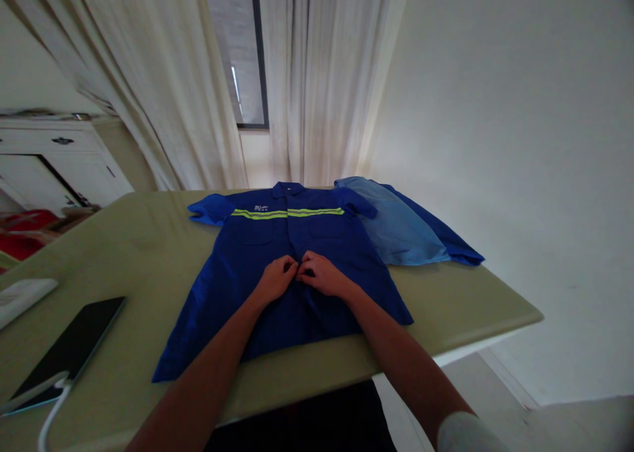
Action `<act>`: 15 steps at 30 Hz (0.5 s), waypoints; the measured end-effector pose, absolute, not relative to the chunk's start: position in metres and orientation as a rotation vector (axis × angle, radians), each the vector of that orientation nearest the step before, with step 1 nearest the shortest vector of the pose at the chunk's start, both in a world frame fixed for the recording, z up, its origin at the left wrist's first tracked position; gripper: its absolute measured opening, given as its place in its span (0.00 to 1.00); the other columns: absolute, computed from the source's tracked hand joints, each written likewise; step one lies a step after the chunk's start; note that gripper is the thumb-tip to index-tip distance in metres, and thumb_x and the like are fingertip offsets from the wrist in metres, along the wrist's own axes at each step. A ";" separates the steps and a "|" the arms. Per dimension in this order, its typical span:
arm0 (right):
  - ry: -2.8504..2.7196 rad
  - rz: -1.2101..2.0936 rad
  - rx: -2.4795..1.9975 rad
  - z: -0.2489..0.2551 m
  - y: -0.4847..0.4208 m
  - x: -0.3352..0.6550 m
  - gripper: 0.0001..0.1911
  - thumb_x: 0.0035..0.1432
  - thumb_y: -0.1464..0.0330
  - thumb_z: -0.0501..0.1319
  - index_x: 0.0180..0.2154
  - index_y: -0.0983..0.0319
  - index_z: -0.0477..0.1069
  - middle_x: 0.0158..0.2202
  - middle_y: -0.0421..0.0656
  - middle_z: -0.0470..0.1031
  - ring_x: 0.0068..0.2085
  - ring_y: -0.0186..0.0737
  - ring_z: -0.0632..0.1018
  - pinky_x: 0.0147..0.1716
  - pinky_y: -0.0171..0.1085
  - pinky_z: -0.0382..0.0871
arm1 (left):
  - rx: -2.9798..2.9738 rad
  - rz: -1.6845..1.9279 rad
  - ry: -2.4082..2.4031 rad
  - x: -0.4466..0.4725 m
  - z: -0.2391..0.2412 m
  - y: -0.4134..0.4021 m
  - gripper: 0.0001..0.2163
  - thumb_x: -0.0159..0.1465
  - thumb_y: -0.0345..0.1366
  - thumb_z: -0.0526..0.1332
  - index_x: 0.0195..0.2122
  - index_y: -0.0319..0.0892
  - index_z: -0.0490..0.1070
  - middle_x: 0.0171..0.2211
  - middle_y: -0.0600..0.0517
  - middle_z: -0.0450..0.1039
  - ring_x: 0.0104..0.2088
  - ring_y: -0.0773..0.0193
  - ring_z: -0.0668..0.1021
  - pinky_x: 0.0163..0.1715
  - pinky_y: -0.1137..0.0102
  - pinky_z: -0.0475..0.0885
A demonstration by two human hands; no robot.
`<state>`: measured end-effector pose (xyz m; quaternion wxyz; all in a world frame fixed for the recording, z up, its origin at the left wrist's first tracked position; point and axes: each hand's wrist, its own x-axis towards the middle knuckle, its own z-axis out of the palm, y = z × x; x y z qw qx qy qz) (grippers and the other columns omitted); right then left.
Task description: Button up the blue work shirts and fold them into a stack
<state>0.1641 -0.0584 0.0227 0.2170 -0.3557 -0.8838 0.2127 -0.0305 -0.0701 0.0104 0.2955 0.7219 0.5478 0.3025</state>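
We have the blue work shirt laid flat and front up on the pale green table, with the collar pointing away from us and the hem near the table's near edge. A yellow-green reflective stripe runs across the chest. Just above the stripe, on the chest panel to our left, there is a small white printed mark; it is too small to read. Our left hand and right hand meet at the centre front opening, about halfway down the shirt. The fingers of both hands are curled and pinched on the fabric of the front placket, fingertips close together. A light blue garment lies just beside the shirt on our right, against its sleeve. Well apart on our left, a dark tablet lies flat on the table, with a white cable at its near end; its screen shows no writing
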 end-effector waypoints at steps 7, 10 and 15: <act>-2.337 0.513 -1.293 0.030 -0.058 0.165 0.15 0.63 0.56 0.69 0.33 0.61 0.81 0.40 0.43 0.75 0.39 0.36 0.75 0.38 0.34 0.64 | 1.857 0.831 1.145 -0.043 0.011 -0.066 0.11 0.65 0.41 0.57 0.38 0.41 0.78 0.36 0.50 0.81 0.37 0.60 0.80 0.41 0.66 0.73; -2.290 0.699 -1.216 0.033 -0.052 0.174 0.10 0.59 0.62 0.72 0.33 0.63 0.80 0.35 0.41 0.76 0.36 0.35 0.75 0.36 0.32 0.64 | 2.026 0.756 1.198 -0.042 0.008 -0.069 0.09 0.63 0.38 0.62 0.41 0.42 0.78 0.40 0.47 0.81 0.42 0.55 0.80 0.47 0.61 0.73; -2.211 0.880 -1.102 0.031 -0.044 0.189 0.09 0.59 0.75 0.62 0.42 0.63 0.77 0.36 0.39 0.78 0.35 0.35 0.75 0.39 0.32 0.66 | 2.485 0.673 1.391 -0.025 -0.003 -0.085 0.18 0.69 0.47 0.59 0.54 0.45 0.75 0.60 0.43 0.73 0.62 0.47 0.72 0.65 0.49 0.61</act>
